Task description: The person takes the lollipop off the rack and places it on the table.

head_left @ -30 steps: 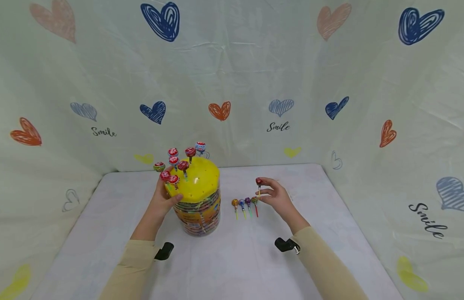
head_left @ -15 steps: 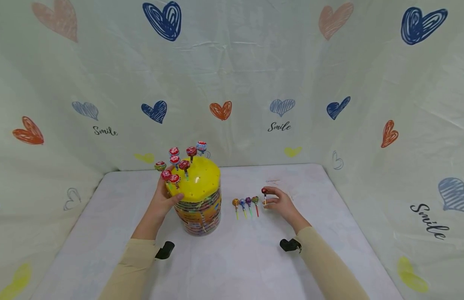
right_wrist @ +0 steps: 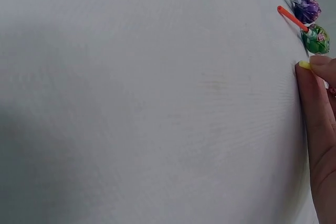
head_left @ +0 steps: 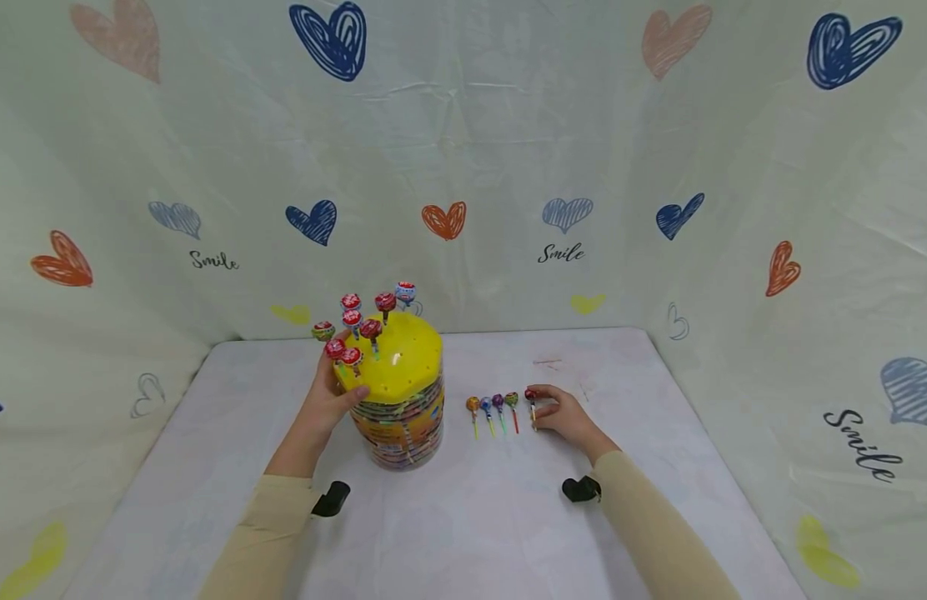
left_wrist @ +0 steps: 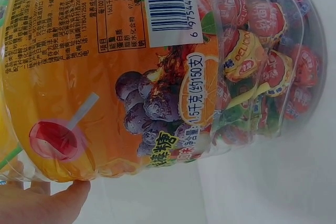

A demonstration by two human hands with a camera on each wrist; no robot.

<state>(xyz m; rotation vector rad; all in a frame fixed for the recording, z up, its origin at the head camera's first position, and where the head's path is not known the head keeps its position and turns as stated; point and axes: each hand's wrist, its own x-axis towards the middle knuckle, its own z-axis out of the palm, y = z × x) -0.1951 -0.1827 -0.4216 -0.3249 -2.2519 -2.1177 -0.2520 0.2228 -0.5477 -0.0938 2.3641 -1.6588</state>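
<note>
My left hand (head_left: pixel 327 402) grips the upper side of a clear plastic jar (head_left: pixel 403 442), its thumb near the rim of the yellow lid (head_left: pixel 407 358). In the left wrist view the jar's orange label (left_wrist: pixel 115 77) and wrapped lollipops inside show. Several lollipops (head_left: pixel 371 329) stand upright in the lid. My right hand (head_left: pixel 568 415) pinches a red-wrapped lollipop (head_left: pixel 530 395) low over the table, at the right end of a row. Beside it lie a green lollipop (head_left: pixel 512 400), a purple one (head_left: pixel 498 402), a blue one (head_left: pixel 486 406) and an orange one (head_left: pixel 473 405).
A white cloth covers the table (head_left: pixel 463 533). Behind and at both sides hangs a pale curtain (head_left: pixel 493 167) printed with hearts and "Smile". A black wrist camera (head_left: pixel 580 489) sits at the right sleeve, another black camera (head_left: pixel 332 499) at the left.
My right hand has carried the red lollipop rightward and down, from above the green one to the row's right end. The left hand keeps its hold on the jar.
</note>
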